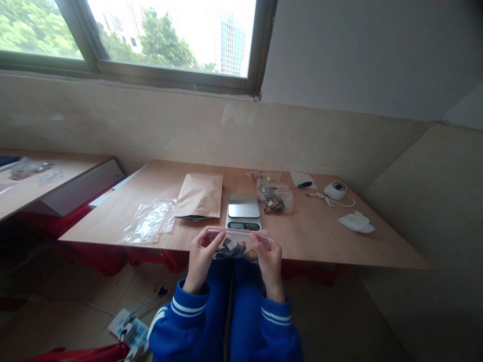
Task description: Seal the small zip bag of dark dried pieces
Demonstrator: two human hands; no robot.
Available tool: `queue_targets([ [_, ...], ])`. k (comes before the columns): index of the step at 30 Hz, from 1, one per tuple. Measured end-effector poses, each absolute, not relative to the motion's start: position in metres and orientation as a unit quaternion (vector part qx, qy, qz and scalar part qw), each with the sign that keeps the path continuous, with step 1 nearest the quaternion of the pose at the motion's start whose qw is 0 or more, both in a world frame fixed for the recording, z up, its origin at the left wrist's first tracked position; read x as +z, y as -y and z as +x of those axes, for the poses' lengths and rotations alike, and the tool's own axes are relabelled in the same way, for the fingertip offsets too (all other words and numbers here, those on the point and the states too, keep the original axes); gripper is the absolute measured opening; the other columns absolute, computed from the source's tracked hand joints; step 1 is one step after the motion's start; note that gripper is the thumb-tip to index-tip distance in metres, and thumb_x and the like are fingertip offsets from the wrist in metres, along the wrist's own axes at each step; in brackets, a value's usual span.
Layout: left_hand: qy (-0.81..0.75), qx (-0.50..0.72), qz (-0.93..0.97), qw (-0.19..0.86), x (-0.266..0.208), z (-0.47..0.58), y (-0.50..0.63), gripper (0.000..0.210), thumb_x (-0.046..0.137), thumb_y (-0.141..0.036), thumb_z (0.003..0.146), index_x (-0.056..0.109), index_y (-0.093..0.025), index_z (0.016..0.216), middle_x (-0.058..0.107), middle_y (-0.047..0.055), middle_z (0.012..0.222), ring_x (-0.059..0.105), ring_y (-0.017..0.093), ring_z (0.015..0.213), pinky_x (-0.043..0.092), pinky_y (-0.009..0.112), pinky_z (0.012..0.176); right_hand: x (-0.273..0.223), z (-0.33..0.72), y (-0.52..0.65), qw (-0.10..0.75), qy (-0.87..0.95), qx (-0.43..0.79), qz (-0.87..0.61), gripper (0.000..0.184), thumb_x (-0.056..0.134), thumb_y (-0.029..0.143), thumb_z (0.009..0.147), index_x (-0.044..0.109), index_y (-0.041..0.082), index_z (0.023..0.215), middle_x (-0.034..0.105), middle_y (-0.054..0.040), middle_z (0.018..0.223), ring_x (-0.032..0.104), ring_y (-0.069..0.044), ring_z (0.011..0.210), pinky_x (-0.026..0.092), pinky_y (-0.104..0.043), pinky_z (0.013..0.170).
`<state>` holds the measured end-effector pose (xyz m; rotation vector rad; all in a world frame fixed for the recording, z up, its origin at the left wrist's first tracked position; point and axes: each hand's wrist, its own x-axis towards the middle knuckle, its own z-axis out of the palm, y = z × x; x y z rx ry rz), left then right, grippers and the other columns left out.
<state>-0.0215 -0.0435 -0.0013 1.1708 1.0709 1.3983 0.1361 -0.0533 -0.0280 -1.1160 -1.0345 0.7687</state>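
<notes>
Both hands pinch one small zip bag [237, 245] by its top strip: left hand [199, 259] on the left corner, right hand [268, 261] on the right, thumbs toward the wearer, fingers behind the film.

Head view:
- Bag held in the air just short of the table's [320, 236] near edge, in front of the digital scale [243, 211]. Not touching either.
- Dark and brown small pieces sit in the lower part; what they are I cannot tell.
- Long axis runs left to right, roughly level. Red-lined mouth faces up and away, contents sag toward the lap.
- Whether the zip is closed cannot be made out.
- Step, as I judge it: working the seal along the mouth. Next move likely calls for fingertips sliding along the strip while the bag stays upright.
- Nearby: kraft pouch [199, 196] left of the scale, empty clear bags [150, 221] further left, filled bags [272, 193] to the right.
</notes>
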Motion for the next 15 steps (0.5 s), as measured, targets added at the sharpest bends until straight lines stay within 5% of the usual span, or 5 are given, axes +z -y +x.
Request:
queue_targets([
  [15,-0.417,0.536,0.480,0.555,-0.0047,-0.0255,0.0403,0.023,0.074,-0.032,0.071,0.068,-0.017,0.087,0.072,0.003,0.081,0.066,0.017,0.076,0.052,0.028,0.073,-0.0271,0.1428,0.0570,0.615,0.458,0.486,-0.419,0.021,0.069,0.033,0.077,0.066,0.021,0.094,0.068,-0.0009,0.086,0.065,-0.016,0.076,0.052,-0.026,0.068],
])
